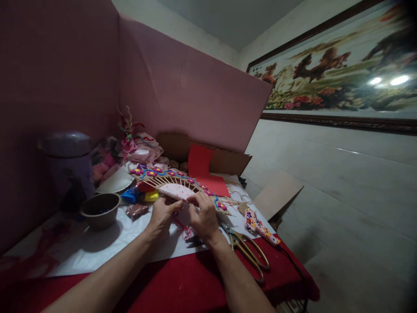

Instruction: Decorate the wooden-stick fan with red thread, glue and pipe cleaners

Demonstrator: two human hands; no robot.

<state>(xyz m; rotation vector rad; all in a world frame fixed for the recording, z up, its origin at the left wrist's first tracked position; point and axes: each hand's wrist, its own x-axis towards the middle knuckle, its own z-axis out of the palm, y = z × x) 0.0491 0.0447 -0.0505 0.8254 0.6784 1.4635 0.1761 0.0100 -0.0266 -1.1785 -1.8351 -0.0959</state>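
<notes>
Both my hands hold a handmade fan with its arc pointing away from me. Pale sticks spread from a pink dotted half-round centre (177,190) to an outer brownish band (172,172) with purple flowers and a blue wavy line. My left hand (163,216) pinches the lower left edge of the fan between thumb and fingers. At the lower right edge, the fingers of my right hand (205,215) are closed on it. Pink thread (186,232) hangs or lies between the hands. Gold-handled scissors (250,252) lie right of my right wrist, their blades partly hidden.
A dark bowl (100,211) and a lidded bin (70,169) stand left. Blue and yellow packets (151,196) lie behind my left hand. Red paper (203,167) leans at the back. What looks like a flower-patterned glue gun (260,228) lies near the table's right edge, by a dark cord.
</notes>
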